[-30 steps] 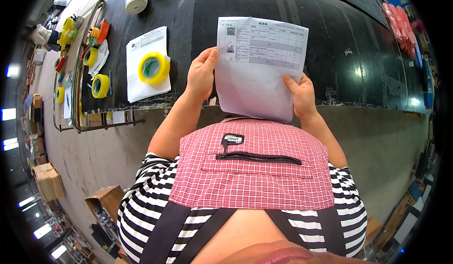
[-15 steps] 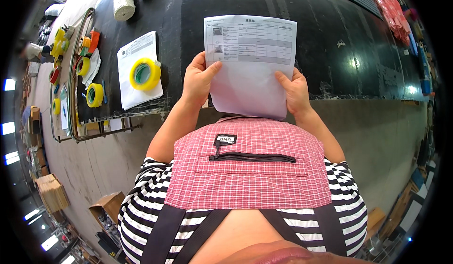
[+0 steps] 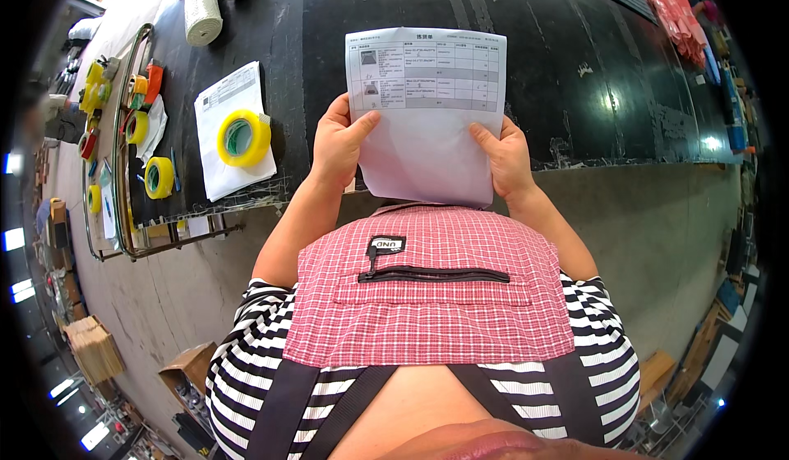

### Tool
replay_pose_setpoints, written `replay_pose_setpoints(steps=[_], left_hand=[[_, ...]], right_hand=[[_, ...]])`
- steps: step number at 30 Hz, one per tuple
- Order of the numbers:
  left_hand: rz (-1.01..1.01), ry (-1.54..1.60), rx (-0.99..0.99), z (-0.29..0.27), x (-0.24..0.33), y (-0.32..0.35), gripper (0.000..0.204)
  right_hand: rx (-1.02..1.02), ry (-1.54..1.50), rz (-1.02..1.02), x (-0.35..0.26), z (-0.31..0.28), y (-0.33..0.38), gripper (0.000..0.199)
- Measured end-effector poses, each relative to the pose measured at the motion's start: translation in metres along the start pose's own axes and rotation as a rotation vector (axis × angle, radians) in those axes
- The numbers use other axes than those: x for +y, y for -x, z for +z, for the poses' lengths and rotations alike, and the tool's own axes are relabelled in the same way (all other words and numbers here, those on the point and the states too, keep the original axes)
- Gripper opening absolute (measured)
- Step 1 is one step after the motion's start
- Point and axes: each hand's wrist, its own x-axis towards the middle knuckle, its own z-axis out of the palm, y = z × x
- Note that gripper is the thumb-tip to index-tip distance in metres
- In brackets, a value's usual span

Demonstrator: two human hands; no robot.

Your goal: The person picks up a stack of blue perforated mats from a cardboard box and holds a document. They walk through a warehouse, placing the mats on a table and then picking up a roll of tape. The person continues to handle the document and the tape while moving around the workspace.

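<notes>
Holding a printed sheet (image 3: pixel 427 111) up between us and the black table (image 3: pixel 575 74), we grip its left edge with our left hand (image 3: pixel 339 149), thumb laid across the front and fingers curled shut behind. Our right hand (image 3: pixel 508 160) pinches the lower right edge the same way, thumb on the paper, fingers closed behind it. Left of the sheet, a yellow tape roll (image 3: pixel 243 137) lies on a white paper (image 3: pixel 222 98), near a wire rack (image 3: pixel 123 131) of smaller tape rolls.
</notes>
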Motion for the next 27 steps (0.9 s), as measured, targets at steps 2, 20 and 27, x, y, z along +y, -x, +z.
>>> replay_pose_setpoints(steps=[2, 20, 27], left_hand=[[0.000, 0.006, -0.004, 0.0007, 0.0008, -0.0004, 0.035], [-0.007, -0.021, 0.010, -0.0030, -0.0030, -0.0016, 0.030], [-0.022, -0.008, 0.002, -0.0018, -0.0006, -0.0011, 0.029]], right_hand=[[0.003, -0.002, 0.001, 0.0005, -0.0006, -0.0001, 0.023], [0.017, 0.041, 0.007, 0.0040, -0.0020, -0.0012, 0.023], [0.047, 0.032, 0.013, 0.0050, 0.0004, -0.0021, 0.023]])
